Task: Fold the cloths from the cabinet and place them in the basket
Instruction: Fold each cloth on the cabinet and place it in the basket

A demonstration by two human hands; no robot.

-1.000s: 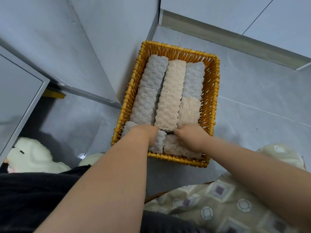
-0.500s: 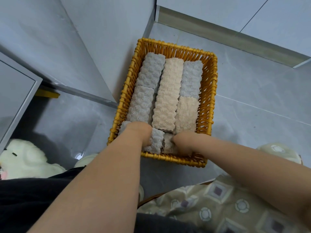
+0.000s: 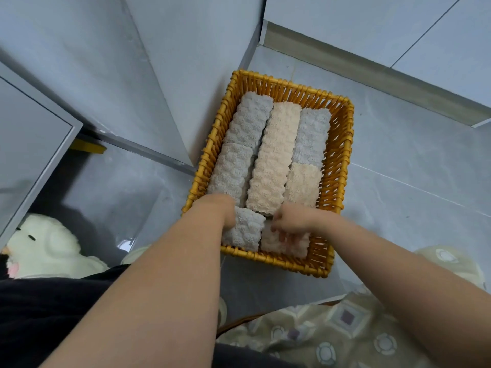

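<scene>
hands reach into basket [image 3: 342, 155], left [image 3: 220, 211] touching grey cloth [image 3: 245, 231], right [image 3: 292, 221] gripping beige cloth [image 3: 271, 241].

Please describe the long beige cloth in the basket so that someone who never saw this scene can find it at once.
Look for the yellow basket on the grey floor. Inside it, take the middle of the three rows running away from the person. The beige cloth there is one long piece; its neighbours are grey cloths or a short beige one.
</scene>
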